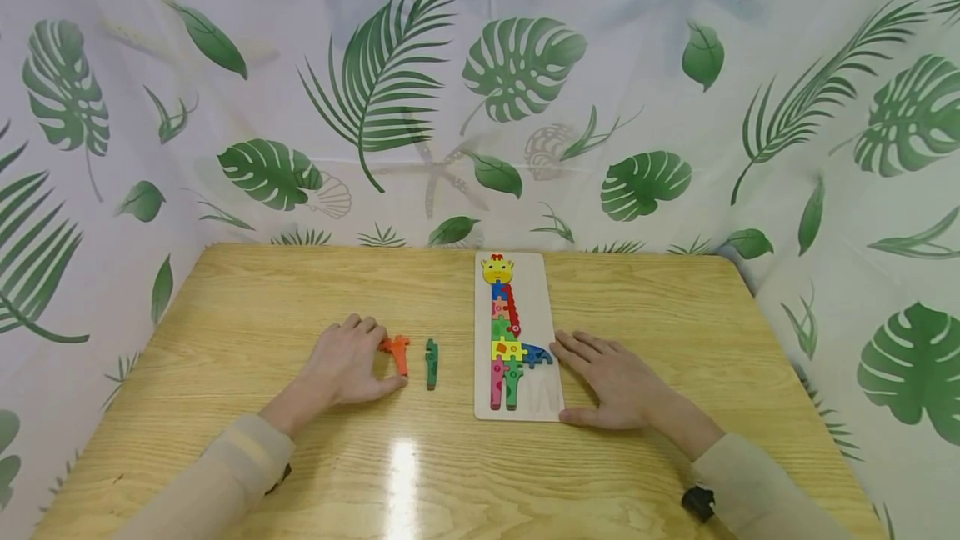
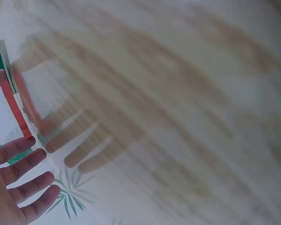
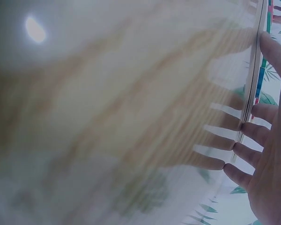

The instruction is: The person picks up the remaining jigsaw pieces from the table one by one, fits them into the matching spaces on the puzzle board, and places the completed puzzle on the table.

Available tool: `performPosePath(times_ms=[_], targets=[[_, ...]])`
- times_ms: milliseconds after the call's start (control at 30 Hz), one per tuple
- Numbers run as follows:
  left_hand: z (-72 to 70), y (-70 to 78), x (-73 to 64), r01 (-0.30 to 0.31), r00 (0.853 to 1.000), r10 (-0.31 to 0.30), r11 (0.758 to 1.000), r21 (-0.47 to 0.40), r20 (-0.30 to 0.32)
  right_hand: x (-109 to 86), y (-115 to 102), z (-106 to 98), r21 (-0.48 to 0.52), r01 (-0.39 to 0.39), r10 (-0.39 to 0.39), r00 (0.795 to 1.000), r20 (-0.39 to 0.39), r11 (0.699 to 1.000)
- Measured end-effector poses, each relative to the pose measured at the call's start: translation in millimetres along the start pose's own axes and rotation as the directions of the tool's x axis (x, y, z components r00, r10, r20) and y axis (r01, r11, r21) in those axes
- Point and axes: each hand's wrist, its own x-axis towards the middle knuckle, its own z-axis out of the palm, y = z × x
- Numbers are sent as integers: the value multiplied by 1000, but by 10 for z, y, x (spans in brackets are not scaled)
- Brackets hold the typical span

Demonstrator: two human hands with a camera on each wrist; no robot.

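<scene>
My left hand (image 1: 348,363) is at the left of the table, its thumb and index finger pinching an orange puzzle piece (image 1: 400,357) at its two ends. In the left wrist view the orange puzzle piece (image 2: 18,110) lies between thumb and index finger while the other fingers are spread. A dark green puzzle piece (image 1: 432,365) lies just right of it. The wooden giraffe puzzle board (image 1: 528,290) stands further right, with coloured pieces set in it and a bare recess at its lower right. My right hand (image 1: 615,382) rests flat, straight fingertips and thumb along the board's right edge.
The wood-grain table (image 1: 322,473) has a bright reflection near its front. Behind and at both sides hangs a white cloth (image 1: 420,207) with green leaf prints, close to the table's back edge.
</scene>
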Motion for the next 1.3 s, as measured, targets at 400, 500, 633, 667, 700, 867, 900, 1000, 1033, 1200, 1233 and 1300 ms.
performPosePath(times_ms=[400,500,633,667,700,867,900,1000,1033,1200,1233,1300], targets=[[-38,49,16,-22,1000,21,1000,-20,-13,-4,-9,9,-3,4,-4,1000,-6,1000],[-38,67,3,-21,1000,21,999,-27,-10,-18,-26,16,6,1,-1,1000,0,1000],[-39,99,-8,-27,1000,27,999,-24,-14,-42,-43,29,9,-4,4,1000,2,1000],[-42,110,-11,-32,999,31,999,-22,-16,-49,-46,33,7,-5,5,1000,2,1000],[-45,122,-14,-37,999,37,999,-23,-20,-57,-49,36,5,-7,7,1000,2,1000],[-69,184,-32,-53,998,52,998,-23,-32,-88,-70,47,5,-12,12,1000,-1,1000],[-71,193,-36,-53,998,52,998,-21,-32,-91,-77,47,6,-12,12,1000,-3,1000],[-75,217,-49,-60,998,59,998,-9,-35,-97,-95,48,4,-10,10,1000,-6,1000],[-74,224,-53,-63,997,63,998,-8,-38,-99,-101,49,2,-10,10,1000,-6,1000],[-59,270,-64,-79,995,78,997,-19,-57,-115,-125,57,-10,-12,12,1000,-10,1000],[-53,279,-65,-79,995,78,997,-17,-60,-118,-131,59,-13,-11,11,1000,-11,1000],[-46,301,-68,-82,995,80,997,-17,-65,-124,-143,61,-14,-11,11,1000,-12,1000]])
